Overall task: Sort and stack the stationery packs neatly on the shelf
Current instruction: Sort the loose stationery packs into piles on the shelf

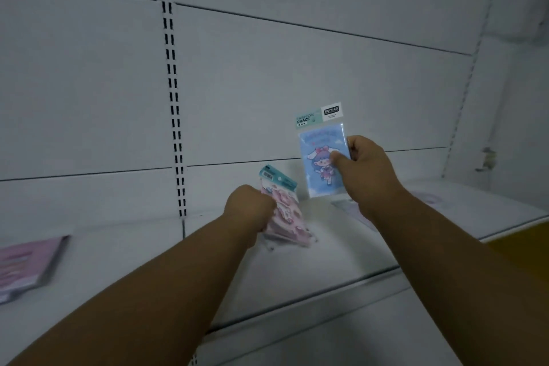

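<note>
Both my forearms reach up and forward over the front edge of the white shelf, bare to the elbow. My left hand is turned knuckles up, its fingers curled in a tight grip round a small bundle of pink stationery packs; the bundle tilts away to the right just above the shelf, and blur keeps me from counting the packs in it. My right hand sits higher and a little farther out, wrist cocked back, thumb pressed on the front and fingers behind one blue pack, pinching its right edge. That pack stands upright in the air, its cartoon girl facing me and its green header card on top. To the far left one pink pack lies flat on the shelf. Near my right wrist two pale packs lie flat, faint and hard to make out. Behind everything stands the white back panel with its slotted upright.
</note>
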